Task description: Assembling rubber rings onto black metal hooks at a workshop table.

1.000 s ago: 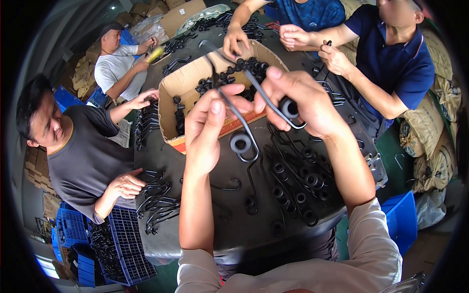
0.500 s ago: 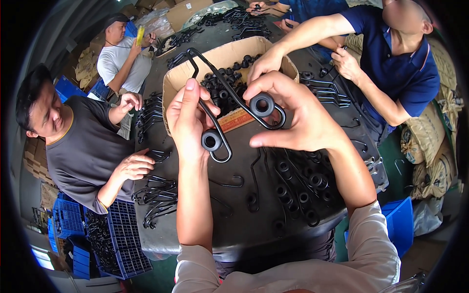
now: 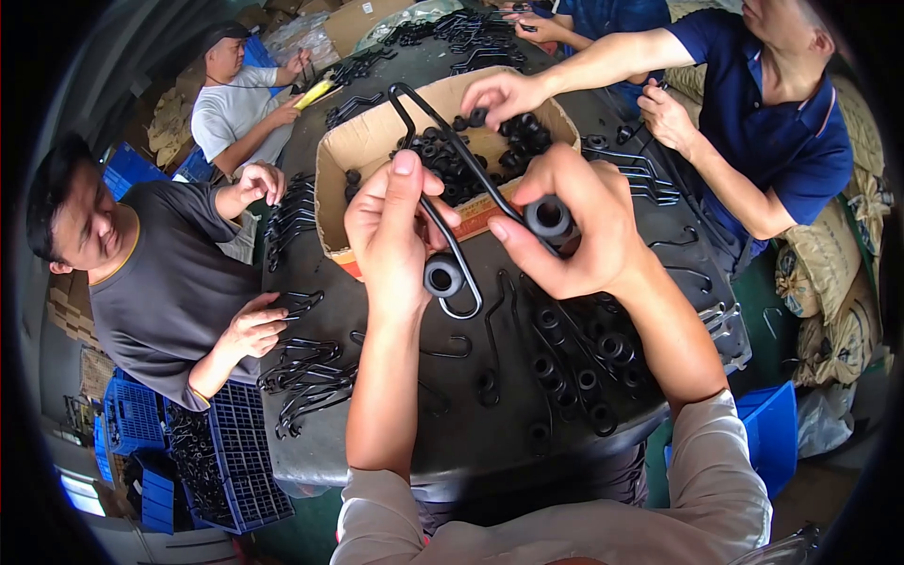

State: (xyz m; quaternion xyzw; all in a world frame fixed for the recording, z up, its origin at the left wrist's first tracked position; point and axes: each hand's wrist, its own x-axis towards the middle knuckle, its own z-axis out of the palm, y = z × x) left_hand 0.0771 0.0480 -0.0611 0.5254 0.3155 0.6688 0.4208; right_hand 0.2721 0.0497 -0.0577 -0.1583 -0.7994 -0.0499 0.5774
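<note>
Right hand [image 3: 595, 231]: thumb has closed to the bent black rod [image 3: 461, 147].
Co-worker's hand [image 3: 508, 95]: moved left.
Yellow tool [image 3: 314, 94]: became lowered.

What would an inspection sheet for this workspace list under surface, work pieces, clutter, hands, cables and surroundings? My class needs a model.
Surface: dark grey table, largely covered.
Work pieces: bent black metal rod, raised above the table; one matte black ring-shaped bushing at each side.
Clutter: brown cardboard box holding loose bushings; piled black bent rods at left.
Hands: left hand grips the rod; right hand curls around its other side, hold unclear.
Cables: nothing clearly seen.
Surroundings: four co-workers around the table; blue plastic lattice crate; tan sacks.
</note>
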